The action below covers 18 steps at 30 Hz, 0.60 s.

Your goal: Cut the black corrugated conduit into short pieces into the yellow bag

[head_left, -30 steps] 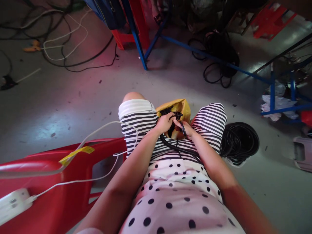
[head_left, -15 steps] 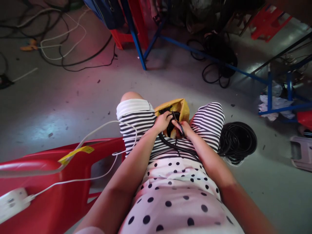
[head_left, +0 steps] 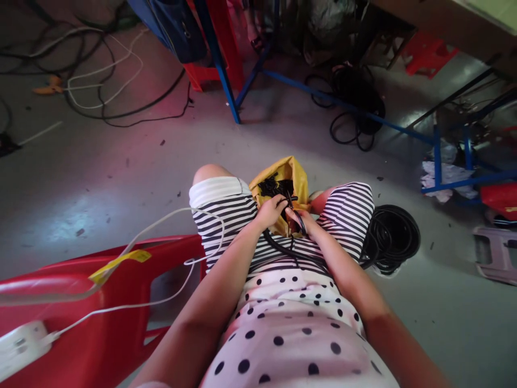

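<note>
In the head view, my left hand (head_left: 271, 212) is closed, its thumb and fingers pinched near the end of a black cable (head_left: 278, 248) that runs across my lap and curves up under this hand. Close beside it, my right hand (head_left: 304, 222) is closed around a black curved piece (head_left: 301, 220); I cannot tell whether it is a tool handle or a bend of cable. Both hands meet over the mouth of a yellow bag (head_left: 299, 175) between my knees. Small black parts (head_left: 271, 186) lie inside the bag. What the fingertips grip is mostly hidden.
A coil of black cable (head_left: 412, 229) lies on the floor at my right. At my left stands a red stool (head_left: 121, 323) with a white power strip (head_left: 24, 345) and white cords. Blue table legs (head_left: 226, 81), another black cable bundle (head_left: 359, 102) and a grey stool (head_left: 495, 253) are around.
The view has shifted slightly, and more of the yellow bag's opening shows. Both hands stay close together over it, with only a small change at the fingertips.
</note>
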Available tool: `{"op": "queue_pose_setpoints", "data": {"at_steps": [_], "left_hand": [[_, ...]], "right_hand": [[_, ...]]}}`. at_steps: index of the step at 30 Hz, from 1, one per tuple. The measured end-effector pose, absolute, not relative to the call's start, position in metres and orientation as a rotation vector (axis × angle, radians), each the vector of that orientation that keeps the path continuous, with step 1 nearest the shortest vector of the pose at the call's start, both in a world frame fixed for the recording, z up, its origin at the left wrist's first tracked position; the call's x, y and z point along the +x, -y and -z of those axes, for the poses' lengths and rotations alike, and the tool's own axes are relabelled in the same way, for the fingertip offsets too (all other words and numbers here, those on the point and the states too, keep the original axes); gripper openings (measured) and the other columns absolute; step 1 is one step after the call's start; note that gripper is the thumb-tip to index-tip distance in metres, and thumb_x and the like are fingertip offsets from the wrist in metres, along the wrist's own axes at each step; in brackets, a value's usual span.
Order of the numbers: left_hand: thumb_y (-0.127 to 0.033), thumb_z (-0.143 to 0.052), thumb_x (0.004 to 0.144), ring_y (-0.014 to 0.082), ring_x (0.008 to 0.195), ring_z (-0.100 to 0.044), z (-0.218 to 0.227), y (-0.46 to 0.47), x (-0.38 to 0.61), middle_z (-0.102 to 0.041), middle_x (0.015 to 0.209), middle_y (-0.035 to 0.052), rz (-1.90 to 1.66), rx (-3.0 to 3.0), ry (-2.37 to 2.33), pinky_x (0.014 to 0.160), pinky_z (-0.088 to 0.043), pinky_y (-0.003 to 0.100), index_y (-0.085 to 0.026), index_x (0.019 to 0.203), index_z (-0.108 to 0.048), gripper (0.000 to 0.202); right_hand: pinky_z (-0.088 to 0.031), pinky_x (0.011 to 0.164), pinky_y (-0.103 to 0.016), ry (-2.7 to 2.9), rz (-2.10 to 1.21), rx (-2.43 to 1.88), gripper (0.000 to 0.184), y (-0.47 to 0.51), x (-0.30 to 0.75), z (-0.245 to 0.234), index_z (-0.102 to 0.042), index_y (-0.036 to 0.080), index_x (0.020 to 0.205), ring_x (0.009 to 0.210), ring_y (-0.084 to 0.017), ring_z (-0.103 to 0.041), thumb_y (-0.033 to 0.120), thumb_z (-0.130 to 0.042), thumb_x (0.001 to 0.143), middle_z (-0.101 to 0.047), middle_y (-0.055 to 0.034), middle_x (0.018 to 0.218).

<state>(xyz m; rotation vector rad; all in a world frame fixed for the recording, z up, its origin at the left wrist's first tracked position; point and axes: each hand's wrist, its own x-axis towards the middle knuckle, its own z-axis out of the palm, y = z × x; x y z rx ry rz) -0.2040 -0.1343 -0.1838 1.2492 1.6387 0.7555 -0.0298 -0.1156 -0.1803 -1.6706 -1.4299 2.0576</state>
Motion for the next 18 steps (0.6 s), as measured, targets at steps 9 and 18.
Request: {"op": "queue_pose_setpoints", "data": {"at_steps": [9,18], "left_hand": [[-0.025,-0.053,0.098,0.024,0.097,-0.071,0.185,0.133,-0.203,-0.077,0.097,0.007,-0.724,1.342,-1.58,0.094,-0.055,0.035,-0.021,0.1,-0.07,0.018],[-0.028,-0.054,0.097,0.0235,0.099,-0.069,0.196,0.142,-0.221,-0.075,0.1,0.0077,-0.832,1.27,-1.638,0.099,-0.054,0.037,-0.018,0.101,-0.068,0.017]], "right_hand": [[-0.047,0.066,-0.026,1.457,-2.046,-1.618,0.066,0.111,-0.029,0.175,-0.064,0.019,0.087,0.069,-0.015,-0.06,0.083,-0.074,0.075,-0.065,-0.0004,0.074],[-0.043,0.052,-0.031,1.598,-1.979,-1.694,0.063,0.111,-0.045,0.185,-0.056,0.024,0.067,0.054,-0.018,-0.056,0.082,-0.079,0.072,-0.059,-0.0029,0.057]]}}
